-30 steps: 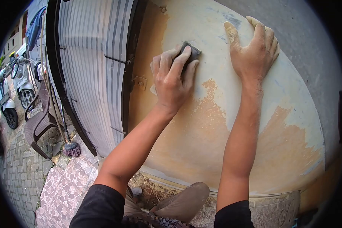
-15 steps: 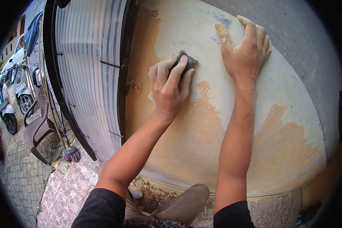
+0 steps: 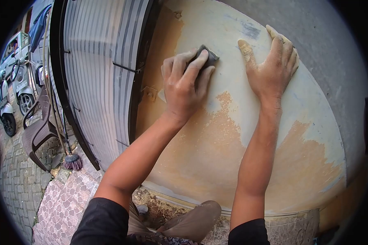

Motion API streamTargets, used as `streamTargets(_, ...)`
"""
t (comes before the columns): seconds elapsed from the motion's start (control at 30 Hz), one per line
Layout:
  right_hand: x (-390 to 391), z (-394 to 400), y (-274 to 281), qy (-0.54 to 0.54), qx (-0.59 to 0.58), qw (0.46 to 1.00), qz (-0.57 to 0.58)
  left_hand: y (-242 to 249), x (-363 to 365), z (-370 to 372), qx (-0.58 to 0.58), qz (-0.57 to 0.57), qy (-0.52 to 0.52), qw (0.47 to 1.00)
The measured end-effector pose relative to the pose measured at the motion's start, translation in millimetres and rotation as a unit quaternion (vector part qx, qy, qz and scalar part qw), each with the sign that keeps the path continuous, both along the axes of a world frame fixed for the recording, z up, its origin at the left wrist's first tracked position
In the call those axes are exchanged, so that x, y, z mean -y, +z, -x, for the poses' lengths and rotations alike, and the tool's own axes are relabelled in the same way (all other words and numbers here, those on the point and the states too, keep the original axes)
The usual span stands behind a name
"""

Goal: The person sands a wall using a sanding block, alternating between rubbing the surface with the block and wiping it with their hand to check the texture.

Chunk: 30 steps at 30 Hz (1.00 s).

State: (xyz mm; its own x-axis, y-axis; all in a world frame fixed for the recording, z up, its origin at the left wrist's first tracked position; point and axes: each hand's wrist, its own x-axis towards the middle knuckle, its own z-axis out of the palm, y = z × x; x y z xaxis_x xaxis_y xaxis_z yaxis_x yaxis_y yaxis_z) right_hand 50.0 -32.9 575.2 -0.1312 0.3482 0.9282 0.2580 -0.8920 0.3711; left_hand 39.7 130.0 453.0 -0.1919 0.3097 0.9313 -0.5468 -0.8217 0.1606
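A large curved panel (image 3: 200, 163) fills the middle of the view, pale cream in its upper part with worn, patchy orange-tan areas below. On the cream part, my left hand (image 3: 186, 81) presses a dark grey piece of folded sandpaper (image 3: 209, 58) against the surface, with the fingers curled over it. My right hand (image 3: 270, 67) rests on the panel's upper right edge, thumb spread and fingers bent over the rim; it holds nothing. Pale dust coats both hands. Part of the sandpaper is hidden under the left fingers.
A striped translucent sheet in a black frame (image 3: 98, 69) stands close on the left. Beyond it are a brown plastic chair (image 3: 41, 126), a mop (image 3: 72, 161) and parked scooters (image 3: 20, 83). Tiled paving (image 3: 65, 196) lies below, near my knee (image 3: 202, 216).
My left hand has slid the sandpaper up the panel, away from me. The right hand keeps its place on the edge. The whole view has shifted slightly.
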Motion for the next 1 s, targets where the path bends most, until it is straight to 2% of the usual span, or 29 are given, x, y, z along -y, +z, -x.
streamTargets(0.03, 0, 0, 0, -0.001, 0.000, 1.000, 0.002, -13, 3, 2, 0.000, 0.002, -0.001, 1.000)
streamTargets(0.1, -2, 0, 0, 0.006, -0.002, 1.000, -0.007, -59, 10, 10, -0.042, -0.084, -0.016, 0.995)
streamTargets(0.13, -2, -1, -1, 0.008, -0.003, 1.000, -0.009, -72, 8, 13, -0.043, -0.085, -0.014, 0.995)
streamTargets(0.2, -3, -2, 0, 0.005, -0.010, 1.000, -0.021, -81, 1, 19, -0.075, -0.123, -0.036, 0.989)
streamTargets(0.27, -2, -3, 1, 0.008, -0.007, 1.000, -0.024, -57, 1, 13, -0.056, -0.085, -0.043, 0.994)
streamTargets(0.3, -1, -2, -1, 0.007, -0.012, 1.000, -0.021, -38, 2, 12, -0.044, -0.042, -0.053, 0.997)
streamTargets(0.4, -2, 2, 1, 0.024, -0.030, 0.999, -0.029, 33, -8, -9, 0.047, -0.022, -0.009, 0.999)
streamTargets(0.5, -2, 3, 1, 0.038, -0.048, 0.998, -0.032, 52, -9, -17, 0.067, 0.038, 0.015, 0.997)
streamTargets(0.53, -2, 3, 1, 0.040, -0.047, 0.997, -0.035, 43, -7, -11, 0.042, 0.048, 0.011, 0.998)
streamTargets(0.67, -3, 4, 0, 0.038, -0.039, 0.998, -0.039, -43, 3, 9, -0.025, 0.013, 0.010, 1.000)
streamTargets(0.73, -2, 4, 1, 0.034, -0.036, 0.998, -0.045, -66, -5, 18, -0.110, -0.083, 0.016, 0.990)
streamTargets(0.83, -2, 3, 1, 0.052, -0.045, 0.997, -0.028, -25, -14, 12, -0.093, -0.078, 0.038, 0.992)
streamTargets(0.93, -4, 8, 1, 0.048, -0.054, 0.997, -0.042, 40, -23, -7, -0.046, -0.045, 0.080, 0.995)
streamTargets(1.0, -4, 10, 2, 0.046, -0.063, 0.996, -0.043, 49, -21, -10, -0.022, -0.026, 0.110, 0.993)
